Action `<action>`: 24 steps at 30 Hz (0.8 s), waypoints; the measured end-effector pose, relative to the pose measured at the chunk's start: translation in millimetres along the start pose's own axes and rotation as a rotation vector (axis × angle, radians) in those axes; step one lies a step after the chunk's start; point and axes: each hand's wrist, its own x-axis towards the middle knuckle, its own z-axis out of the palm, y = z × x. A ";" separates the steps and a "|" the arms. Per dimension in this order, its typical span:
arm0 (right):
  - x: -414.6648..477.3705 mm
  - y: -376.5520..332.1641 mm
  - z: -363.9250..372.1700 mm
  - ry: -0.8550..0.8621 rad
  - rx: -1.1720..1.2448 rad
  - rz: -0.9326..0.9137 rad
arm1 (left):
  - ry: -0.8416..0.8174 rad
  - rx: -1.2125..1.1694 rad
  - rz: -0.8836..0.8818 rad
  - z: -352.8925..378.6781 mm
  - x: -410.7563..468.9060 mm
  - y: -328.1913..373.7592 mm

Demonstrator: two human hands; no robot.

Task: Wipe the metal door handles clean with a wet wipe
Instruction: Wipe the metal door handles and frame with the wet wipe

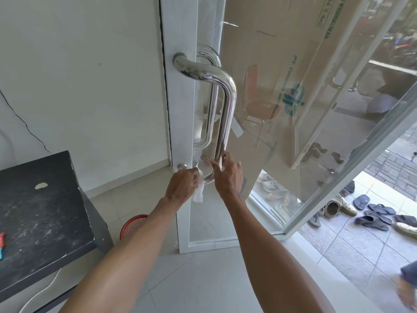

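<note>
Head view: hands meet at the bottom of the near door handle [226,109], a polished steel bar fixed to the white door frame [180,105] of a glass door. The left hand [183,184] is curled round a crumpled wet wipe [199,193] and presses it against the handle's lower bend, just beside the small round lock knob [182,166]; a loose tail of the wipe hangs below the fist. The right hand [228,175] is spread, fingers nearly straight, thumb on one side of the bar and fingertips on the other, holding nothing and seemingly steadying the bar.

The wipe sits at the lowest part of this handle, so work on it looks well along. Dull smudges near the top mount suggest that end may need another pass, though I cannot tell for sure. A second handle [208,105] shows through the glass on the far side, with no wipe on it; it probably remains to do.

A black table [40,199] and a red basket [133,224] stand to the left.
</note>
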 end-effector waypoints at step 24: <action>-4.0 0.0 1.8 0.003 0.008 -0.015 | -0.113 0.346 0.161 14.1 5.1 21.9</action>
